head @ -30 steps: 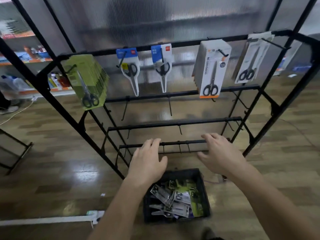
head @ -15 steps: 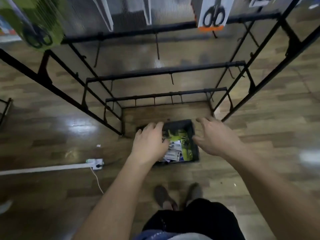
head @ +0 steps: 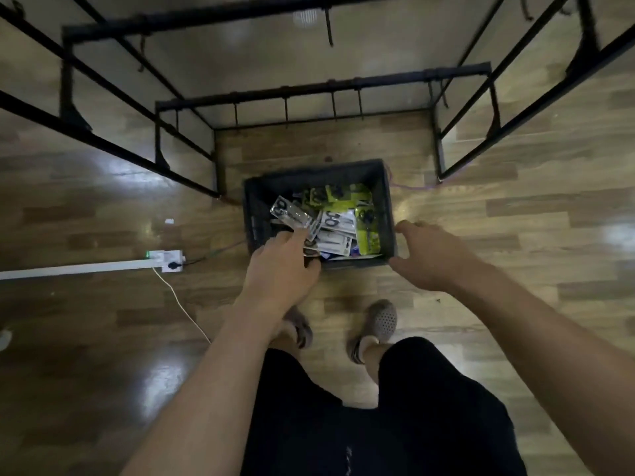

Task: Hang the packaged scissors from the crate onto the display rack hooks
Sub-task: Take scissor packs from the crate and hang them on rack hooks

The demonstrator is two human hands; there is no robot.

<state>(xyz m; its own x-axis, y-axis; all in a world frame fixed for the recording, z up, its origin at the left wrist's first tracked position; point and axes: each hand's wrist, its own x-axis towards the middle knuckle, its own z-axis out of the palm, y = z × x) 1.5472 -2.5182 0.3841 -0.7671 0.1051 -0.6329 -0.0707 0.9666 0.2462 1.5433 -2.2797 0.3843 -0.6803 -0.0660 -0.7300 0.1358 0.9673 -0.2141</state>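
1. While the black metal display rack (head: 323, 87) shows only bare hooks on its lower bars, its upper rows are out of view.
2. The dark plastic crate (head: 253, 214) on the floor holds a heap of packaged scissors (head: 338, 225), so plenty seems left to hang.
3. The right hand (head: 429, 255) hovers with spread fingers at the crate's right rim.
4. The left hand (head: 281, 269) reaches among the packs; I cannot tell whether it grips one.

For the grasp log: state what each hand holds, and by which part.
The left hand pinches a clear scissors pack by its near end, over the crate. The right hand holds nothing.
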